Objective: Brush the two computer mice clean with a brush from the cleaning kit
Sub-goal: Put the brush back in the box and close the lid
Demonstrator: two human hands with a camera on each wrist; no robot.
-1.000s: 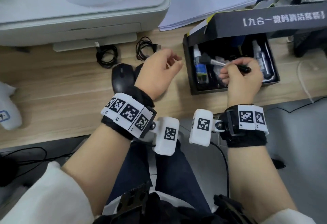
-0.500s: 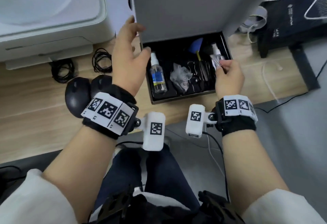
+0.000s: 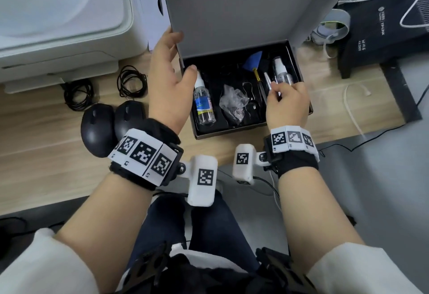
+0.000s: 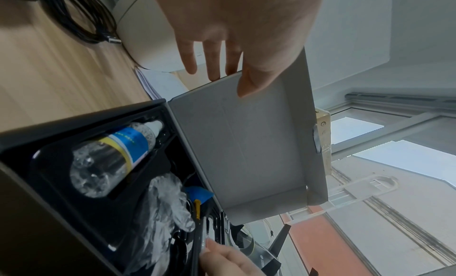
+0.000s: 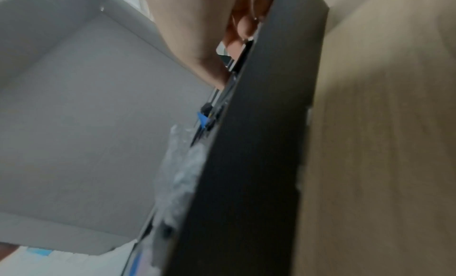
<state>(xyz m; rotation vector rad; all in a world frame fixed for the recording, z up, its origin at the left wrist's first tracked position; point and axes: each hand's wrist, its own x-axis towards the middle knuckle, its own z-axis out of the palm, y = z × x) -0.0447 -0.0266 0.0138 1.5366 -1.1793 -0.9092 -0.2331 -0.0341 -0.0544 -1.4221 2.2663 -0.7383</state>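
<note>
Soft, even daylight fills the room; the head view is sharp with bowed edges, the right wrist view smeared with blur, windows glaring at the left wrist's far right.

A large white printer (image 3: pixel 58 22) sits at the far left of the light wooden desk (image 3: pixel 46 166); two coils of thin black cable (image 3: pixel 77 94) (image 3: pixel 131 82) lie on the desk just in front of it, side by side; a sheet of white paper (image 3: pixel 148 10) lies beside the printer's right edge; at the far right stands a black router box with white print (image 3: pixel 380 26); loose white cables (image 3: pixel 352 105) trail near it over the desk edge; a grey floor (image 3: pixel 383 189) shows below.
</note>
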